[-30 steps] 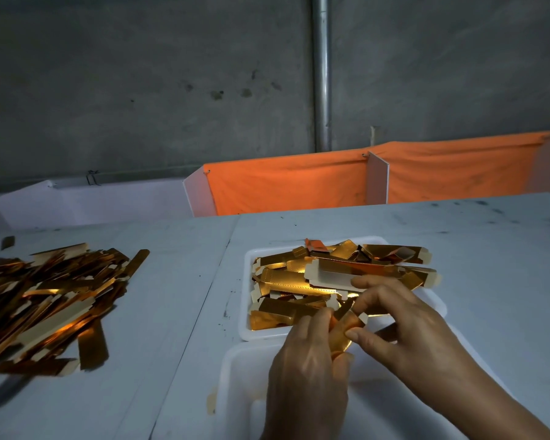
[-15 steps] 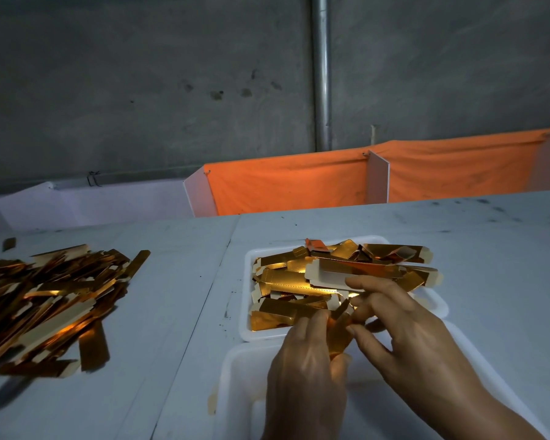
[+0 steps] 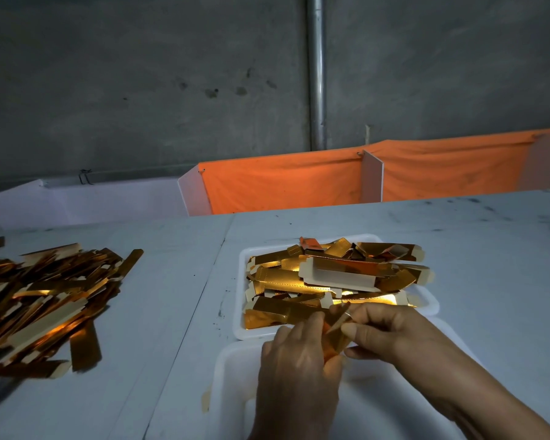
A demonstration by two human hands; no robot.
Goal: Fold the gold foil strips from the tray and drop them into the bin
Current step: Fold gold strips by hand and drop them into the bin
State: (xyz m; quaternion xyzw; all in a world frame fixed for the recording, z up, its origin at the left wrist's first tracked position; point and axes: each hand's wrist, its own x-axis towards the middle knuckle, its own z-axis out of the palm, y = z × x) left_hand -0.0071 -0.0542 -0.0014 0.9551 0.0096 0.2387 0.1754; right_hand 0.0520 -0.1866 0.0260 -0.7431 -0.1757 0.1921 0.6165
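While over white bin (image 3: 232, 369), both hands' grip pinches creased shiny gold strip (image 3: 335, 331).

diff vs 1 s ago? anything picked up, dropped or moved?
The right hand has curled: its fingers, stretched toward the tray before, now pinch the gold foil strip beside the left hand, which still grips it over the bin. Nothing dropped. The tray's pile of strips and the loose heap on the left are unchanged.
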